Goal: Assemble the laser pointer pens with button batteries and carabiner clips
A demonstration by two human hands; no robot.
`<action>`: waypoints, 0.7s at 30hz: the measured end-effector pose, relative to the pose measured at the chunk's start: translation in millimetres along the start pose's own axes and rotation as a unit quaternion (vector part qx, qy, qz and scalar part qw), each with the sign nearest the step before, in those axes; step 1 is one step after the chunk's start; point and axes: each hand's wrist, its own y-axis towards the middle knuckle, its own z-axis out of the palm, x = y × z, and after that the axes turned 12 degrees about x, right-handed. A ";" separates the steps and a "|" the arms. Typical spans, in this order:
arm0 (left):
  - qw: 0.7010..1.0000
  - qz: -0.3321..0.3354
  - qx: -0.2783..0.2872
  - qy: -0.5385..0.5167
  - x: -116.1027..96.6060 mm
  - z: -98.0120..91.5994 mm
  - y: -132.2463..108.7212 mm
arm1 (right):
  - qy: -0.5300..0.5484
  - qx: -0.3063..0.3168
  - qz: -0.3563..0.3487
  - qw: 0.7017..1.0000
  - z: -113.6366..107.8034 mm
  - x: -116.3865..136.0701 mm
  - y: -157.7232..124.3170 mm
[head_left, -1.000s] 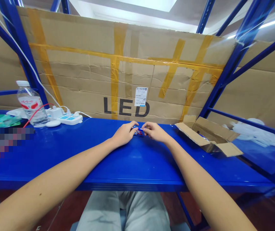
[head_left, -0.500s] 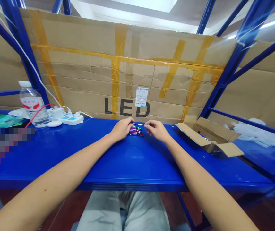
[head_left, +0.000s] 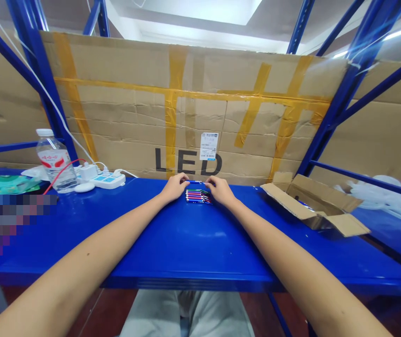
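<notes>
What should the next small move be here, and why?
Probably ease the blue pen toward the row of pens: the left hand and right hand hold its ends, it lies roughly parallel, and a gap separates it from the row.

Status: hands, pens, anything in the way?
Left hand, right hand: pinching opposite ends of blue pen. Pen row: on table, just nearside. Open box: off right, not blocking.

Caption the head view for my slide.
Left hand and right hand hold a blue pen beyond a row of pens.
</notes>
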 end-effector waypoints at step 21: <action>0.989 -0.113 0.083 0.040 27.8 14.8 27.2 | -0.031 0.052 0.091 0.994 22.8 -16.4 10.8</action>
